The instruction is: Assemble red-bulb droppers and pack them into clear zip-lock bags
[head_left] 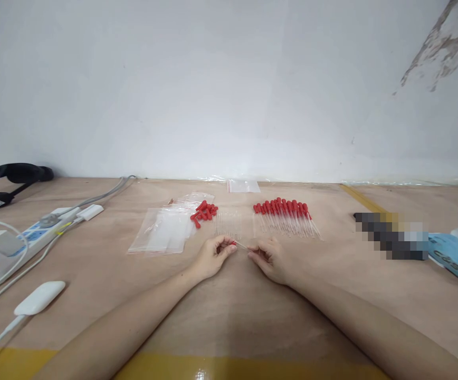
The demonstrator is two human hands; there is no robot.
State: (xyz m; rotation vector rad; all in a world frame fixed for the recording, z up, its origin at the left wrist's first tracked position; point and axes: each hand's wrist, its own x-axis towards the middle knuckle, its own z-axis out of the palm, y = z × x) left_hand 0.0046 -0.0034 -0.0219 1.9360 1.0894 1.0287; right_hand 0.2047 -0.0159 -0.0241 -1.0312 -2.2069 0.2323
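My left hand (215,255) pinches a red rubber bulb (234,243), mostly hidden by the fingers. From it a thin clear glass dropper tube (241,245) runs to the right, its other end between the fingertips of my right hand (267,259). Just beyond my left hand lie loose red bulbs (203,212) in a small heap. Beside the heap is a row of bare glass tubes (228,224). Past my right hand, several droppers with red bulbs (288,215) lie side by side, bulbs toward the wall.
Clear zip bags (160,229) lie left of the bulbs, another bag (244,186) by the wall. A power strip (35,235) with cables and a white plug-like device (40,298) occupy the left. At right are a blurred dark object (387,237) and a blue packet (456,258).
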